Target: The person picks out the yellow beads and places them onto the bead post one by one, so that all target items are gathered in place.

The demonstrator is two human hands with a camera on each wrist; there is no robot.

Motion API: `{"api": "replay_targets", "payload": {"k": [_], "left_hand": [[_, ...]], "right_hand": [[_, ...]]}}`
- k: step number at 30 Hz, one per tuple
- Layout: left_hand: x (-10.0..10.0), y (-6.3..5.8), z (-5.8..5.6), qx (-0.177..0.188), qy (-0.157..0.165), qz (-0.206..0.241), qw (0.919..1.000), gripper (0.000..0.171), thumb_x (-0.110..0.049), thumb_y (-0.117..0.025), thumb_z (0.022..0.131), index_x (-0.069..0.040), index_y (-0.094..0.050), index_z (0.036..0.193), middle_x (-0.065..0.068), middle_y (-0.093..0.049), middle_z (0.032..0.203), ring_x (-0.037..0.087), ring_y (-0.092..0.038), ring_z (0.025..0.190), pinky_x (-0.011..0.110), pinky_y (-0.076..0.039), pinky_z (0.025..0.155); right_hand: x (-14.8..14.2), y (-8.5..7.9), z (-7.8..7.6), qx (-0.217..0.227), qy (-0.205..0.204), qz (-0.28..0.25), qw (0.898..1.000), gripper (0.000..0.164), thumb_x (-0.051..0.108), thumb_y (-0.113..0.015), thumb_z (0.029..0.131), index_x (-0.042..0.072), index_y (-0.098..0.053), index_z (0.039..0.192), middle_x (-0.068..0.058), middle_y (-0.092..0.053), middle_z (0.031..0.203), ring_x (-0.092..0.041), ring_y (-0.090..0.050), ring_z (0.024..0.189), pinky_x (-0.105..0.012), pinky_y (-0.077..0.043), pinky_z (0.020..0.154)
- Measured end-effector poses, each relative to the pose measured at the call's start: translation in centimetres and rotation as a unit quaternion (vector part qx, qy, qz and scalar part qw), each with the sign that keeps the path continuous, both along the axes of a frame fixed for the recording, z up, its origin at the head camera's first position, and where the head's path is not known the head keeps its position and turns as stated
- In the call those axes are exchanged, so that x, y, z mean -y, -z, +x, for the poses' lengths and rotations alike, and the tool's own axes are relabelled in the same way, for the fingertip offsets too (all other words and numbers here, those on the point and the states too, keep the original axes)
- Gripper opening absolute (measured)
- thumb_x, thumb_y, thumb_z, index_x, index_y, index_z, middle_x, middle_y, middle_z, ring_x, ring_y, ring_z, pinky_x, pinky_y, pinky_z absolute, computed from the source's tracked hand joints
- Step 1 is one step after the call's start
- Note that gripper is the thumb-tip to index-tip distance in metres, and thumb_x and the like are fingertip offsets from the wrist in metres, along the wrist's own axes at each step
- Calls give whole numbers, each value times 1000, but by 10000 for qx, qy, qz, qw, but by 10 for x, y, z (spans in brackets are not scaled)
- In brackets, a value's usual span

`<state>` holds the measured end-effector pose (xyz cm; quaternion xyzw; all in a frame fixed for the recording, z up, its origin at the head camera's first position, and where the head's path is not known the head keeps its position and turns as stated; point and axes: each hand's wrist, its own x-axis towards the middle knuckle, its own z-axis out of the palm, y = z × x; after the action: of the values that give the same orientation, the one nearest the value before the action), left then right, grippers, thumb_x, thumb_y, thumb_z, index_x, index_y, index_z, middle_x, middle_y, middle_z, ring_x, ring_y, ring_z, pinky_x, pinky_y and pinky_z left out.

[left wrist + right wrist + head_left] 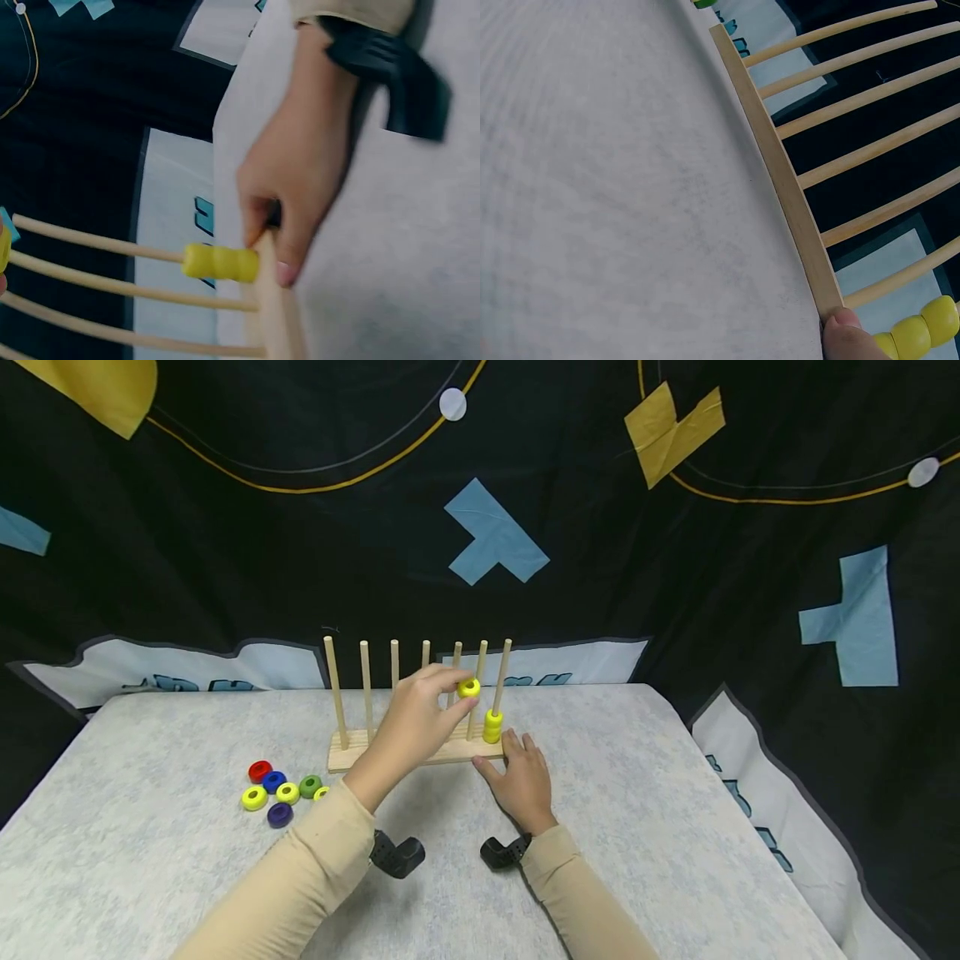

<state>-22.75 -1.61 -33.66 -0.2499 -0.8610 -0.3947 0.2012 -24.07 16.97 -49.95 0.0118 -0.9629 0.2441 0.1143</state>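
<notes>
A wooden peg rack (416, 760) with a row of upright pegs stands on the table. My left hand (414, 714) reaches across its front and pinches a yellow ring (468, 688) between thumb and fingers. The ring's hole shows, and it appears in front of the second peg from the right, not threaded on it. Three yellow rings (492, 727) are stacked at the foot of the rightmost peg. My right hand (525, 781) grips the rack's right end, thumb on the front edge. In the left wrist view the right hand (289, 161) pinches the base beside the stack (220, 262).
Left of the rack lie loose rings: red (260, 771), blue (274, 782), green (311, 787), purple (280, 814) and several yellow (254, 798), one partly hidden by the left sleeve. A dark cloth (360, 568) hangs behind the pale table (637, 860).
</notes>
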Motion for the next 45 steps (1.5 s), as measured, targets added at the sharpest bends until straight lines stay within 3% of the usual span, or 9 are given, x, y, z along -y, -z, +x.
{"api": "replay_targets", "payload": {"k": [3, 5, 10, 13, 24, 33, 40, 45], "left_hand": [[-10, -13, -8, -39, 57, 23, 10000, 35, -12, -75, 89, -5, -69, 122, 11, -67, 123, 24, -69, 107, 36, -60, 93], [-16, -22, -14, -44, 37, 47, 10000, 36, -12, -74, 90, -5, -68, 124, 11, -66, 126, 25, -68, 109, 44, -53, 104], [-33, -36, -28, -64, -30, 86, 9999, 37, -13, -71, 93, -5, -65, 128, 11, -63, 132, 25, -65, 116, 41, -51, 107], [-42, -39, -35, -14, -16, 40, 10000, 37, -13, -68, 94, -5, -64, 130, 12, -61, 135, 25, -62, 122, 29, -56, 99], [-56, -39, -49, 300, -203, -263, 9990, 38, -15, -63, 98, -7, -60, 135, 10, -57, 140, 25, -55, 131, 31, -52, 105], [-60, -37, -53, 362, -159, -731, 9965, 37, -14, -63, 98, -6, -60, 134, 9, -57, 142, 25, -52, 134, 31, -50, 108], [-56, -37, -49, -72, 98, -655, 9978, 38, -14, -65, 96, -6, -61, 133, 9, -58, 140, 25, -53, 132, 32, -50, 108], [-49, -37, -37, -520, 358, -536, 9966, 37, -13, -66, 96, -6, -63, 132, 8, -60, 138, 24, -54, 130, 32, -49, 109]], "right_hand": [[0, -1, 0, -29, -33, -11, 10000, 80, 59, -61, 92, 7, -42, 150, -14, -43, 155, -41, -32, 147, -60, -30, 119], [-1, -1, -1, -27, -45, -30, 10000, 80, 59, -61, 92, 8, -42, 151, -14, -43, 155, -41, -32, 147, -59, -29, 120], [-1, 3, -1, -17, -54, -91, 9999, 81, 60, -60, 92, 8, -41, 151, -13, -42, 155, -40, -31, 148, -58, -29, 120], [-1, 4, -1, -47, -58, -95, 9999, 81, 61, -60, 91, 8, -41, 151, -13, -42, 155, -40, -31, 148, -58, -29, 120], [3, 3, -1, 22, -74, -171, 9998, 81, 62, -58, 91, 9, -42, 151, -13, -41, 156, -39, -31, 148, -58, -28, 120], [1, 3, -2, -51, -42, -158, 9999, 82, 63, -58, 91, 9, -43, 150, -12, -42, 156, -40, -31, 148, -59, -30, 120], [-1, 3, -1, -41, -25, -161, 9999, 82, 63, -58, 91, 9, -42, 150, -12, -42, 156, -40, -31, 147, -59, -29, 120], [-1, 3, 1, -34, -44, -105, 9999, 82, 62, -59, 91, 9, -42, 151, -12, -42, 156, -40, -31, 148, -57, -29, 121]]}}
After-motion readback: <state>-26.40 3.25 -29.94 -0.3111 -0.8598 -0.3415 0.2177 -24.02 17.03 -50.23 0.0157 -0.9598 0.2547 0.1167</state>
